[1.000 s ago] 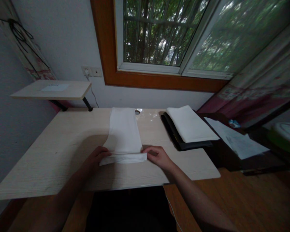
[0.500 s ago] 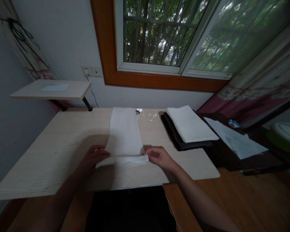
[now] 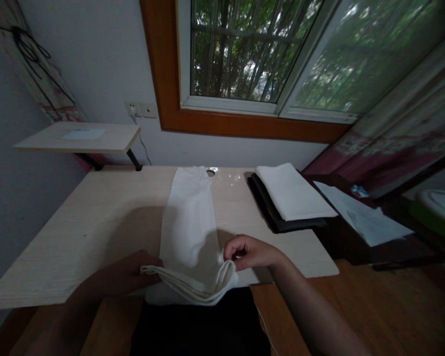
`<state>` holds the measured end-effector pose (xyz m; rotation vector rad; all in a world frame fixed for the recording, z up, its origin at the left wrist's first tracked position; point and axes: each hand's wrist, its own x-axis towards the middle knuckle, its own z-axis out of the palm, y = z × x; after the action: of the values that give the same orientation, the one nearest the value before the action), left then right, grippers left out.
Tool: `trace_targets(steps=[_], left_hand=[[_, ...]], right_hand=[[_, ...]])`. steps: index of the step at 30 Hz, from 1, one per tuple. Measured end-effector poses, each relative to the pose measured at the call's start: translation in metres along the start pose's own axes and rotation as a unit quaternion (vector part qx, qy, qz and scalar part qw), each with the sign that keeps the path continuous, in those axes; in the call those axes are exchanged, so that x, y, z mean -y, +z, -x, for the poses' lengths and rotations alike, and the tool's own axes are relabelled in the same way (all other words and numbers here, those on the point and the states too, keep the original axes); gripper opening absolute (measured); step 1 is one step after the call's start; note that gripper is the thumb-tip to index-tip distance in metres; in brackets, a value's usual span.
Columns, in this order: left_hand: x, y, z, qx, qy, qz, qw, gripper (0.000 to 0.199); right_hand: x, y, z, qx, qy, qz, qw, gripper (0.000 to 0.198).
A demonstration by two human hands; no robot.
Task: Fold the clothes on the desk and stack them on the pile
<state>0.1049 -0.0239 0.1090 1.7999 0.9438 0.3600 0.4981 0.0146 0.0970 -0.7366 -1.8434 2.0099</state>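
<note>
A long strip of white cloth (image 3: 189,217) lies lengthwise on the desk, its far end slightly crumpled close to the back edge. Its near end, folded in several layers, sags in a curve over the front edge between my hands. My left hand (image 3: 139,272) grips the left side of these layers, the fingertips partly hidden by the fabric. At the right side of the folds, my right hand (image 3: 250,253) pinches the cloth between thumb and curled fingers.
On the desk (image 3: 114,198), to the right, a folded white cloth (image 3: 292,193) rests on dark folded items (image 3: 263,202). A small raised shelf (image 3: 114,141) holding a paper stands at the back left. Beyond the right edge, paper (image 3: 359,212) lies on a dark surface.
Both hands have drawn the cloth's near end towards me and past the desk's front edge. The far end has slid slightly and wrinkled, and the folded layers now sag.
</note>
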Motion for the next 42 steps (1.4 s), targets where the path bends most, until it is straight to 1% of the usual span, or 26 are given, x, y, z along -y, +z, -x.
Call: trace_targets(steps=[1, 3, 4, 6, 7, 8, 9, 11, 13, 15, 18, 20, 22, 25, 28, 30, 32, 35, 38, 40, 42], left_hand=[[-0.002, -0.003, -0.004, -0.021, -0.001, 0.007, 1.0, 0.033], [-0.002, -0.01, -0.019, -0.099, -0.015, 0.026, 0.995, 0.035], [-0.001, -0.015, -0.029, -0.149, -0.026, 0.039, 0.988, 0.036], [0.003, -0.025, -0.052, -0.255, -0.05, 0.079, 0.962, 0.037], [0.007, -0.03, -0.064, -0.286, -0.057, 0.107, 0.95, 0.039], [0.01, -0.035, -0.077, -0.313, -0.061, 0.138, 0.938, 0.042], [0.015, -0.041, -0.088, -0.322, -0.061, 0.171, 0.929, 0.045], [0.028, -0.049, -0.109, -0.337, -0.048, 0.217, 0.915, 0.054], [0.044, -0.054, -0.125, -0.37, -0.048, 0.234, 0.898, 0.063], [0.061, -0.053, -0.138, -0.379, -0.062, 0.227, 0.895, 0.069], [0.082, -0.046, -0.147, -0.393, -0.1, 0.16, 0.9, 0.077], [0.09, -0.04, -0.147, -0.387, -0.101, 0.119, 0.909, 0.085], [0.091, -0.034, -0.142, -0.363, -0.088, 0.092, 0.923, 0.093], [0.086, -0.027, -0.129, -0.32, -0.079, 0.062, 0.942, 0.095], [0.082, -0.027, -0.114, -0.27, -0.072, 0.061, 0.958, 0.089], [0.084, -0.029, -0.106, -0.259, -0.073, 0.061, 0.961, 0.085], [0.089, -0.031, -0.101, -0.282, -0.075, 0.052, 0.955, 0.079], [0.095, -0.031, -0.1, -0.326, -0.092, 0.008, 0.941, 0.068], [0.094, -0.03, -0.101, -0.357, -0.112, -0.072, 0.925, 0.058], [0.092, -0.03, -0.103, -0.383, -0.103, -0.131, 0.909, 0.047], [0.091, -0.032, -0.106, -0.398, -0.089, -0.182, 0.895, 0.037]], right_hand=[[0.002, -0.002, -0.006, -0.029, -0.012, -0.022, 0.999, 0.032], [0.003, -0.008, -0.022, -0.129, -0.044, -0.05, 0.989, 0.033], [0.003, -0.013, -0.032, -0.196, -0.064, -0.055, 0.977, 0.033], [0.0, -0.024, -0.054, -0.321, -0.103, -0.063, 0.939, 0.034], [-0.002, -0.03, -0.064, -0.373, -0.116, -0.066, 0.918, 0.034], [-0.005, -0.036, -0.075, -0.412, -0.128, -0.071, 0.899, 0.034], [-0.007, -0.042, -0.084, -0.443, -0.141, -0.077, 0.882, 0.035], [-0.015, -0.052, -0.101, -0.474, -0.157, -0.089, 0.862, 0.037], [-0.025, -0.059, -0.115, -0.479, -0.161, -0.103, 0.857, 0.045], [-0.039, -0.063, -0.124, -0.478, -0.145, -0.11, 0.859, 0.057], [-0.061, -0.066, -0.128, -0.466, -0.088, -0.067, 0.878, 0.079], [-0.072, -0.066, -0.123, -0.441, -0.064, -0.008, 0.895, 0.091], [-0.078, -0.065, -0.116, -0.414, -0.056, 0.057, 0.907, 0.095], [-0.077, -0.062, -0.103, -0.376, -0.041, 0.123, 0.918, 0.085], [-0.072, -0.059, -0.093, -0.332, -0.032, 0.135, 0.933, 0.074], [-0.069, -0.058, -0.089, -0.316, -0.031, 0.129, 0.94, 0.068], [-0.067, -0.056, -0.087, -0.318, -0.025, 0.122, 0.94, 0.064], [-0.065, -0.052, -0.086, -0.342, -0.006, 0.157, 0.926, 0.058], [-0.06, -0.047, -0.088, -0.364, 0.006, 0.231, 0.902, 0.054], [-0.056, -0.045, -0.089, -0.374, 0.009, 0.264, 0.889, 0.053], [-0.053, -0.043, -0.091, -0.377, 0.012, 0.279, 0.883, 0.054]])
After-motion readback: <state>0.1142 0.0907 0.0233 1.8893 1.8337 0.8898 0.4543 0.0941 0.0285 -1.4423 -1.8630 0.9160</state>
